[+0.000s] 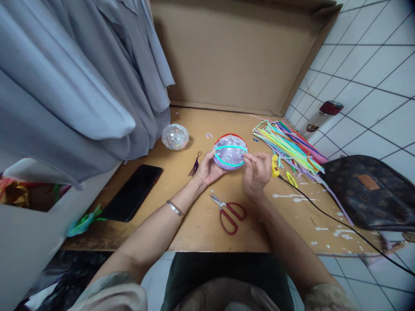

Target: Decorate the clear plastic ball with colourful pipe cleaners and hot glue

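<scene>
Cardboard sheets cover the table (201,224) and stand as a back wall (233,56); white tile runs up the right side, grey cloth (74,77) hangs at left.

I see both hands raised just above the table, near its middle. The left hand (207,169) cups a clear ball (230,151) from below and from the left side, fingers curled half round it. The ball is iridescent, with a red band at its top rim, a teal band round its middle and purple near its base. The right hand (256,172) sits against the ball's right side, fingers pinched together at the teal band; I cannot tell what, if anything, is between the fingertips.

Noted nearby:
- Red scissors (228,212) lie shut on the table, just below and between the wrists.
- A dark tassel (195,166) lies just left of the left hand.
- A second clear ball (175,136) rests further left, near the cloth.
- A bundle of coloured sticks (288,144) lies fanned to the right of the ball.
- A yellow tool (275,166) with a black cord (340,222) lies just right of the right hand.
- A black phone (132,192) lies flat at the left edge.
- A brown bag (366,190) sits at far right, a bottle (319,116) behind it.
- White drips mark the table on the right.
</scene>
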`<state>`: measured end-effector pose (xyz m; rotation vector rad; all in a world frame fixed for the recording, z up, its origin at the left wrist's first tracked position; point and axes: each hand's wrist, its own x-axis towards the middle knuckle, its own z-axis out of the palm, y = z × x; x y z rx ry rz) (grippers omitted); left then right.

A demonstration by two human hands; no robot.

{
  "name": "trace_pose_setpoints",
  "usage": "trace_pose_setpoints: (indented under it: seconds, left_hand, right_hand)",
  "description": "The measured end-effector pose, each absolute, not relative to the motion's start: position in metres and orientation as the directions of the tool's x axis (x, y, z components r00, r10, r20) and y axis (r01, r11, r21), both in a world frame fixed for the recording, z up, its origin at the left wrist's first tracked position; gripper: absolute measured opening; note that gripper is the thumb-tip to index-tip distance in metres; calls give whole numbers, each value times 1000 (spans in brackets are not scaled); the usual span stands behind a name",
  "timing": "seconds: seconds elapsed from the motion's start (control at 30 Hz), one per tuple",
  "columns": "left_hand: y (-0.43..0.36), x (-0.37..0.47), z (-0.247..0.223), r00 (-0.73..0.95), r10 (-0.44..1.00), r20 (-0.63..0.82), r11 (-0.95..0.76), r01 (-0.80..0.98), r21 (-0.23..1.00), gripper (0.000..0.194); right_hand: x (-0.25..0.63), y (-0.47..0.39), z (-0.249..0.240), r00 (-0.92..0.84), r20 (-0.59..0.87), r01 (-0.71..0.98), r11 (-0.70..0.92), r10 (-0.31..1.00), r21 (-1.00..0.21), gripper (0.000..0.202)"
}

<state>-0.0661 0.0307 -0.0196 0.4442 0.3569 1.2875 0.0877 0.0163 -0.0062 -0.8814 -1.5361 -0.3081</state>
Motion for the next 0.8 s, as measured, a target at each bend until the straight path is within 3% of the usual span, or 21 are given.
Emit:
trace_pose_setpoints:
  seconds: [0.1, 0.23, 0.4, 0.53, 0.63, 0.8]
  left_hand:
    - [32, -69, -21, 229, 973, -3, 197, -828, 524, 35]
    - [34, -69, -23, 210, 977, 43, 148, -807, 572, 41]
    - [36, -68, -28, 225, 965, 136, 76, -734, 675, 63]
    - [37, -69, -30, 222, 959, 178, 10, -652, 758, 75]
    - [36, -70, -28, 222, 954, 202, -26, -609, 793, 81]
    - [36, -70, -28, 226, 949, 221, -52, -578, 815, 86]
  right_hand:
    - [93, 27, -7, 200, 862, 569, 661, 467, -490, 38]
    - [98, 45, -19, 246, 720, 403, 607, 649, -685, 52]
    - [96, 50, -25, 20, 434, 49, 433, 901, -900, 65]
    - [95, 37, -6, -147, 301, -113, 286, 942, -952, 79]
    - [100, 33, 5, -223, 269, -132, 245, 937, -961, 94]
    - [108, 39, 9, -304, 242, -128, 212, 922, -969, 101]
